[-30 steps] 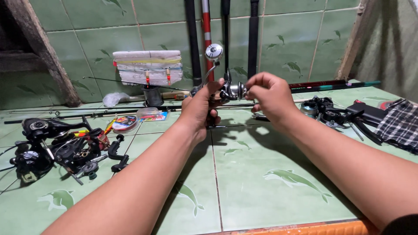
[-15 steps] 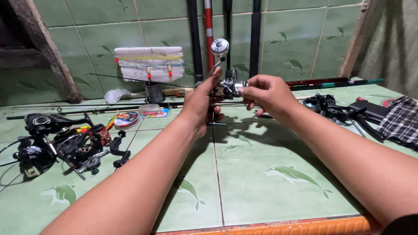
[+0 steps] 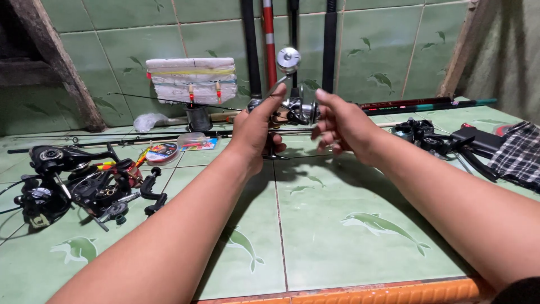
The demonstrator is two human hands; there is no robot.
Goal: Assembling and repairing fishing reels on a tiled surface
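My left hand (image 3: 256, 132) grips a silver and black spinning reel (image 3: 295, 110) by its stem, held up over the green tiled floor. The reel's handle arm sticks upward and ends in a round silver knob (image 3: 288, 58). On the reel's right side, my right hand (image 3: 340, 124) rests against the spool with its fingers curled. A thin dark rod (image 3: 140, 138) lies flat on the floor behind the hands, running leftward.
A heap of black reels and parts (image 3: 73, 183) lies at the left. Behind it sit a line spool (image 3: 162, 152) and a white foam block wound with line (image 3: 191, 80). Rods (image 3: 269, 45) lean on the wall. Another reel (image 3: 419, 132) and checked cloth (image 3: 520, 155) lie right.
Both hands and the reel have stayed about where they were. My right hand's fingers have shifted on the reel's side and the handle knob sits a little higher.
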